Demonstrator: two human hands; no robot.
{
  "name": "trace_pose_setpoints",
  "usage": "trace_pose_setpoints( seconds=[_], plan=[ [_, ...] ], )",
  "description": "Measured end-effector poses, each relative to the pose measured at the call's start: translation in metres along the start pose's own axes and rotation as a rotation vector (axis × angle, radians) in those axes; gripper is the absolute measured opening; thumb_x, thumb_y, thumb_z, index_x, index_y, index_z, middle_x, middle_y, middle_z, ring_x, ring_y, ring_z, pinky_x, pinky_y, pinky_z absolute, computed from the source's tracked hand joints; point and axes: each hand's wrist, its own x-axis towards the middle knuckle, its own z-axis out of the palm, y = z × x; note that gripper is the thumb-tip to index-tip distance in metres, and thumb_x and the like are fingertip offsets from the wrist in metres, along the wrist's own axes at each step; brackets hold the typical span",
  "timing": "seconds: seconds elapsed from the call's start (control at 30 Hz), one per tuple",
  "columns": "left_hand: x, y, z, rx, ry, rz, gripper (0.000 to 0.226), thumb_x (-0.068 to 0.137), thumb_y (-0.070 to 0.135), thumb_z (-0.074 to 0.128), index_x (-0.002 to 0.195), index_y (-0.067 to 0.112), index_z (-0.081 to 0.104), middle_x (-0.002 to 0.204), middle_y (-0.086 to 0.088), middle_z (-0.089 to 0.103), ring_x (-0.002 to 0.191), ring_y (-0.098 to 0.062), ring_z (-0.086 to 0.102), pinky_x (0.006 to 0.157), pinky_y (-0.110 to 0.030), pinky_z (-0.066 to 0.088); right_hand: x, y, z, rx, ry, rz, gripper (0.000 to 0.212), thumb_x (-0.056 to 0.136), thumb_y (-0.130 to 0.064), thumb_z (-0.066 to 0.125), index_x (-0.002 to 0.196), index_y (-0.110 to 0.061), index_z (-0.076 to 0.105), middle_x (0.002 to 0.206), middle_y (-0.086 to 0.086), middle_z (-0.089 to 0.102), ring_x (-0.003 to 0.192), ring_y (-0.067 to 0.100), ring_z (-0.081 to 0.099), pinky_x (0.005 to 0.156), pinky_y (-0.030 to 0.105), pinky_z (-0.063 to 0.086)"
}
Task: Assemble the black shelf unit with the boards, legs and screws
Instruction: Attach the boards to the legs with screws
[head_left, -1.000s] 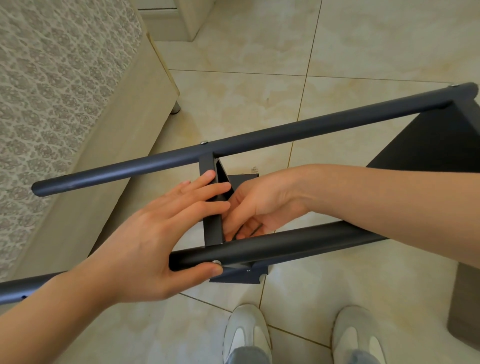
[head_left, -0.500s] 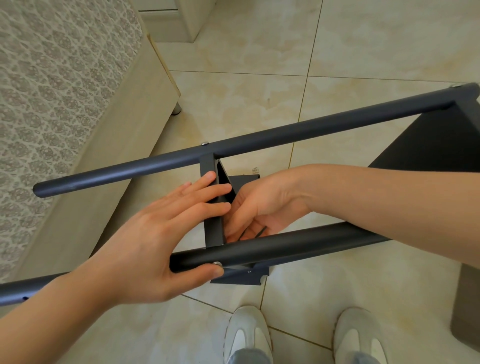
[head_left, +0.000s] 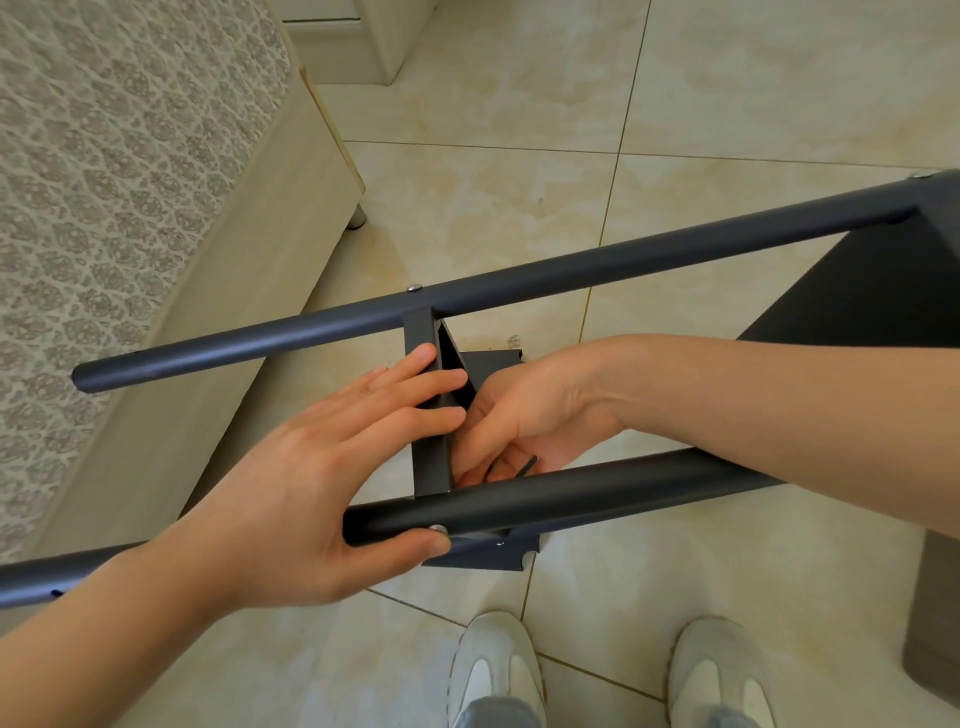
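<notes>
— Where is the shelf unit (head_left: 857, 291), and how does it look?

— It is tipped on its side over the floor, right under both hands. It is matt, dark grey-black metal. Two smooth round legs run crosswise: the far leg (head_left: 571, 273) just beyond the fingertips, the near leg (head_left: 597, 493) under the left palm. A flat board (head_left: 430, 467) stands edge-on between them.

— The left hand (head_left: 311, 483)?

— Its fingers (head_left: 415, 387) lie straight and slightly spread, flat across the board's edge. The thumb runs along the near leg, its tip touching a small silver screw (head_left: 439, 530).

— And the right hand (head_left: 524, 421)?

— It is just past the left fingertips, on the board's other side. Its fingers are curled, pinching a thin black tool (head_left: 519, 465) with a bend in it.

— Around them?

— Glossy cream tiles (head_left: 727, 104) with a marbled look. Left of the fingers is a bed (head_left: 104, 156) in lacy patterned fabric on a pale wooden base. Below the thumb are two white shoes (head_left: 493, 670).
</notes>
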Motion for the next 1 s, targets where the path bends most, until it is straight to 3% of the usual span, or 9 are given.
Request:
trace_pose_setpoints(
  seconds=[0.3,0.53,0.83,1.0],
  plan=[
    [-0.0002,-0.001,0.0002,-0.003,0.002,0.008,0.066,0.086,0.055,0.064,0.141,0.019,0.053,0.159,0.008,0.038,0.153,-0.016,0.023,0.119,-0.039,0.028,-0.0017,-0.0001,-0.0007,0.009,-0.005,-0.017,0.008,0.093,-0.011,0.064,0.092,-0.01,0.072,0.088,0.007,0.071,0.084,0.02,0.063,0.104,0.048,0.047],
    [0.0002,-0.0006,-0.0006,-0.005,0.003,0.004,0.066,0.086,0.056,0.063,0.14,0.017,0.055,0.159,0.007,0.039,0.153,-0.015,0.023,0.119,-0.037,0.028,0.0018,0.0002,0.0004,-0.012,-0.002,0.032,0.024,0.095,-0.018,0.063,0.115,-0.005,0.069,0.098,0.009,0.072,0.092,0.022,0.065,0.099,0.041,0.051],
    [0.0016,-0.0008,-0.0008,0.004,-0.002,0.007,0.067,0.087,0.057,0.062,0.14,0.018,0.054,0.159,0.007,0.039,0.153,-0.014,0.022,0.12,-0.036,0.027,-0.0011,0.0004,-0.0017,0.015,-0.025,0.025,0.016,0.096,-0.017,0.062,0.107,-0.009,0.07,0.092,0.007,0.073,0.083,0.02,0.067,0.087,0.036,0.055],
    [0.001,-0.0016,-0.0007,0.003,-0.007,0.006,0.067,0.086,0.056,0.063,0.141,0.018,0.054,0.159,0.007,0.038,0.153,-0.015,0.022,0.12,-0.036,0.027,-0.0003,0.0,-0.001,0.03,-0.027,-0.005,0.013,0.095,-0.013,0.062,0.103,-0.008,0.07,0.09,0.007,0.072,0.082,0.02,0.067,0.095,0.042,0.051]
  ],
)
